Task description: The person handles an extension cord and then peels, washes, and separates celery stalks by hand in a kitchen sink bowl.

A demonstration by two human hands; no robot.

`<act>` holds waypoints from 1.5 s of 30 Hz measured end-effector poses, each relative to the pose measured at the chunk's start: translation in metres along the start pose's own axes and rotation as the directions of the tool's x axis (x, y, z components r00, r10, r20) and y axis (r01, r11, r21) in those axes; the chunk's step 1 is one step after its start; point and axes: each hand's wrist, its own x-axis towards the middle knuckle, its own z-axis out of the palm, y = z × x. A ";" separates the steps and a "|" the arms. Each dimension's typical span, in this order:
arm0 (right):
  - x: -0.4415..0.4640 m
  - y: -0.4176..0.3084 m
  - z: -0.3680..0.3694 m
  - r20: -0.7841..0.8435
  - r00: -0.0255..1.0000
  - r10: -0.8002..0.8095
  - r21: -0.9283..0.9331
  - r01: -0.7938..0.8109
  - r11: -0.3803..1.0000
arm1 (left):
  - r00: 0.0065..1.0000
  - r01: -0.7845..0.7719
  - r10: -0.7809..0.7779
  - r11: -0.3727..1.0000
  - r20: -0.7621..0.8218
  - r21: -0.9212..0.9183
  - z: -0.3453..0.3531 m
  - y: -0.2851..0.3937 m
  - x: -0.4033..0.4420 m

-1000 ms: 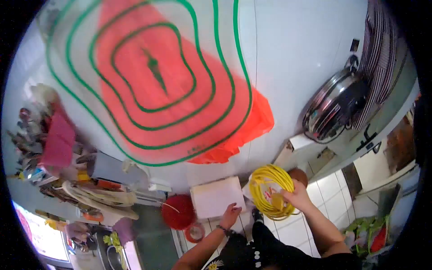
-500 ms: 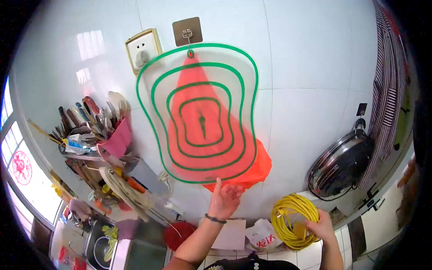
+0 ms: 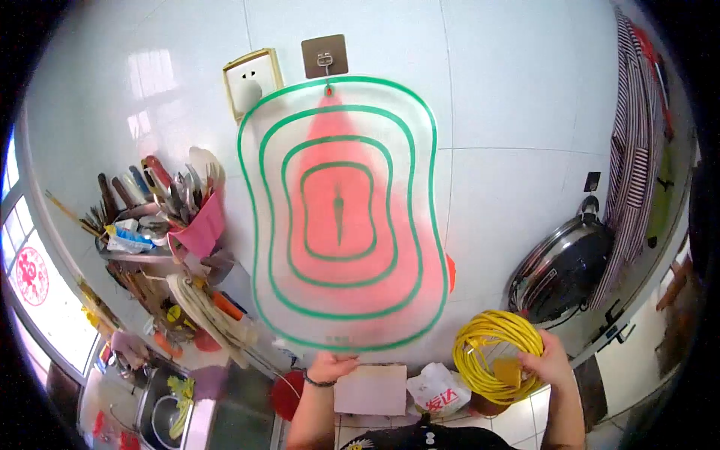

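Farthest left I see one window (image 3: pixel 64 319), a round red pattern on its pale pane. Next come one sink (image 3: pixel 152 388) with leafy green stalks (image 3: pixel 178 405) in it, and one pink holder (image 3: pixel 201 226) crammed with more tools than I can count. Then one cream-framed socket (image 3: pixel 251 79) with a white plug, and one red tub (image 3: pixel 286 395) lower down.

The single mat (image 3: pixel 337 300) hangs from one wire hook (image 3: pixel 325 61) against the smooth, glossy tiled wall (image 3: pixel 517 90). It is thin and cloudy-clear, round-cornered and slightly waisted, with four green rings nested about one narrow dark mark (image 3: pixel 339 217). One red piece (image 3: pixel 451 274) hangs behind it, showing pink through it and bright at its right edge.

My left hand (image 3: pixel 330 367), in one dark bracelet (image 3: pixel 321 383), is at the mat's bottom rim, fingers partly hidden; I cannot tell how far they open or whether they pinch it.

Below are one flat pinkish box (image 3: pixel 370 390) and one white plastic bag (image 3: pixel 435 379), red-lettered. Beside the bag, one yellow cable (image 3: pixel 471 367), smooth and coiled in many loops, sits in my right hand (image 3: pixel 551 361), its fingers wrapped round the coil's right side.

Beyond hang one round, shiny-lidded pan (image 3: pixel 559 259) and a striped cloth (image 3: pixel 630 157).
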 end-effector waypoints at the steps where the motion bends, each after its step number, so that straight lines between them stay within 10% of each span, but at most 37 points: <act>1: -0.003 -0.011 -0.001 0.012 0.999 0.039 0.015 -0.039 0.999 | 0.997 -0.049 0.040 0.987 0.061 0.154 0.000 0.001 0.004; 8: 0.003 -0.068 -0.038 0.176 0.984 -0.027 -0.179 0.059 0.982 | 0.892 -0.451 0.272 0.534 0.360 0.715 0.038 0.009 0.104; 15: 0.031 -0.157 -0.056 0.331 0.936 -0.121 0.004 0.127 0.992 | 0.800 -0.596 0.116 0.262 0.589 0.759 0.034 0.045 0.122; 21: 0.071 -0.145 -0.044 0.442 0.897 0.019 0.258 -0.148 0.955 | 0.754 -0.647 -0.006 0.167 0.657 0.744 0.007 0.071 0.066; 45: 0.129 -0.255 0.052 0.583 0.811 -0.046 0.169 -0.066 0.983 | 0.942 -0.328 0.320 0.816 0.099 0.476 -0.016 0.028 0.070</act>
